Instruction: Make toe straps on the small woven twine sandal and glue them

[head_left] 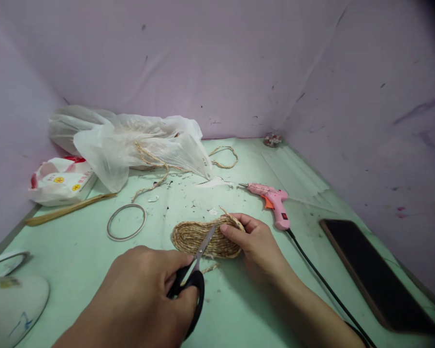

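Observation:
My left hand (145,290) grips a pair of black-handled scissors (205,243), with fingers in the loops. Their metal blades point up and right over an oval sole of coiled, braided straw cord (192,234). Whether the tips touch the cord I cannot tell. My right hand (255,244) pinches the right end of this sole, thumb on top and the other fingers partly hidden behind it. A short loose cord end sticks up beside the right fingers. Just below the sole lies a cut bit of cord (210,268), near the scissors.
A pink glue gun (275,200) with a black cable lies right, near a dark phone (373,270). Behind are a white plastic bag (145,140) with straw cord and a tissue pack (63,181). A ring (126,222) and a white rounded object (18,309) sit left.

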The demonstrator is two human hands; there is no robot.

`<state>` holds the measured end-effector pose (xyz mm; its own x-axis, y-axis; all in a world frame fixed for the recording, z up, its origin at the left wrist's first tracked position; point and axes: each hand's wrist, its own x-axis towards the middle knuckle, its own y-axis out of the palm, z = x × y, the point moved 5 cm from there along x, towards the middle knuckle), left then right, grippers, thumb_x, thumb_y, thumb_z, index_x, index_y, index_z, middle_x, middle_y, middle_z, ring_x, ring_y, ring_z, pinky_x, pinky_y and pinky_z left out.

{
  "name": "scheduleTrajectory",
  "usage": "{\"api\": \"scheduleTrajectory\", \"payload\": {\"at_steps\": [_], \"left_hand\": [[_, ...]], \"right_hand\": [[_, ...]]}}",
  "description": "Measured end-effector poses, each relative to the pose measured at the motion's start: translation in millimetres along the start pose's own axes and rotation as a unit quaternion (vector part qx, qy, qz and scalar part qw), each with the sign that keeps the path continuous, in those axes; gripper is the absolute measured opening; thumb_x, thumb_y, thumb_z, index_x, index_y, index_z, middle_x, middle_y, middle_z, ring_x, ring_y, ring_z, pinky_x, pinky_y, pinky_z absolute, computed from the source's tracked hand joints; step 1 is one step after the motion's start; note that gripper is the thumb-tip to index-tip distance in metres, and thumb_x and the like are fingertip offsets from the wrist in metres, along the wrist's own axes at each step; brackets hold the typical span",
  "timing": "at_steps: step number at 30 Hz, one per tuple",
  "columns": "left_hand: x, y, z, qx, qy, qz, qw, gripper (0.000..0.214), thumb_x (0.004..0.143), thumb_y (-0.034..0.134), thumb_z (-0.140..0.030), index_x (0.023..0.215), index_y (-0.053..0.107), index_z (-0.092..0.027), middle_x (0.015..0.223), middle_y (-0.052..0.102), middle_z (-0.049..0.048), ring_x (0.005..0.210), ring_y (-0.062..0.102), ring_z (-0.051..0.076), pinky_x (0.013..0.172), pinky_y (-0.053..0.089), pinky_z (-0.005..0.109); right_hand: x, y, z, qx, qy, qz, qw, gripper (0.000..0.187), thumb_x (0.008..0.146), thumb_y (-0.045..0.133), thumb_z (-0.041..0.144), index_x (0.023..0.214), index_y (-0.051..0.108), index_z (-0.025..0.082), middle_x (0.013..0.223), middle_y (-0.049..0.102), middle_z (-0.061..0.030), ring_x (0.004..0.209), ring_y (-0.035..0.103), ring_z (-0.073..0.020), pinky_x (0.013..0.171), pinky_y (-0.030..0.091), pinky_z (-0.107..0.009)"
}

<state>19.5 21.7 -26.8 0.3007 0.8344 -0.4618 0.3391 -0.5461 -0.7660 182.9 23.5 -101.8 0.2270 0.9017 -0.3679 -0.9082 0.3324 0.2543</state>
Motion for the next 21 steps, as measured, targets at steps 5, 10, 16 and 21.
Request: {"api": "scheduleTrajectory", "payload": {"at_steps": [5, 10, 16, 21], "left_hand": [[2.4, -0.2, -0.9, 0.034, -0.003, 0.051, 0.998, 0.02, 0.069, 0.042, -0.032, 0.057, 0.054, -0.021, 0.049, 0.038, -0.0046, 0.047, 0.032, 0.01, 0.044, 0.024, 0.023], [2.0, -0.9, -3.9, 0.038, -0.003, 0.028, 0.999, 0.019, 0.067, 0.044, -0.03, 0.053, 0.051, -0.02, 0.048, 0.036, -0.0045, 0.047, 0.032, 0.01, 0.044, 0.023, 0.023], [-0.9, 1.4, 2.2, -0.089, -0.023, 0.073, 0.993, 0.021, 0.069, 0.046, -0.034, 0.06, 0.059, -0.019, 0.046, 0.035, -0.0053, 0.043, 0.028, 0.009, 0.039, 0.021, 0.021], [13.3, -33.2, 25.8, -0.123, -0.035, -0.064, 0.99, 0.032, 0.065, 0.057, -0.043, 0.086, 0.065, -0.02, 0.046, 0.04, -0.0061, 0.042, 0.033, 0.009, 0.039, 0.025, 0.02]], "right_hand": [[1.7, -2.5, -1.4, -0.022, -0.019, 0.0, 1.0, 0.018, 0.06, 0.071, 0.024, 0.076, 0.065, 0.017, 0.068, 0.065, 0.0003, 0.06, 0.057, -0.0143, 0.059, 0.043, -0.027], [0.6, -2.2, 1.0, -0.039, -0.026, 0.0, 0.999, 0.018, 0.062, 0.07, 0.025, 0.077, 0.064, 0.017, 0.069, 0.064, 0.0002, 0.062, 0.057, -0.0151, 0.06, 0.043, -0.028], [-0.3, -0.7, 2.2, -0.045, -0.023, -0.003, 0.999, 0.018, 0.061, 0.071, 0.024, 0.077, 0.064, 0.017, 0.068, 0.064, 0.0006, 0.06, 0.056, -0.014, 0.059, 0.042, -0.027], [2.6, 0.3, -1.7, 0.014, 0.01, 0.023, 1.0, 0.021, 0.058, 0.073, 0.024, 0.074, 0.064, 0.014, 0.066, 0.063, -0.0004, 0.061, 0.055, -0.0135, 0.06, 0.04, -0.025]]}}
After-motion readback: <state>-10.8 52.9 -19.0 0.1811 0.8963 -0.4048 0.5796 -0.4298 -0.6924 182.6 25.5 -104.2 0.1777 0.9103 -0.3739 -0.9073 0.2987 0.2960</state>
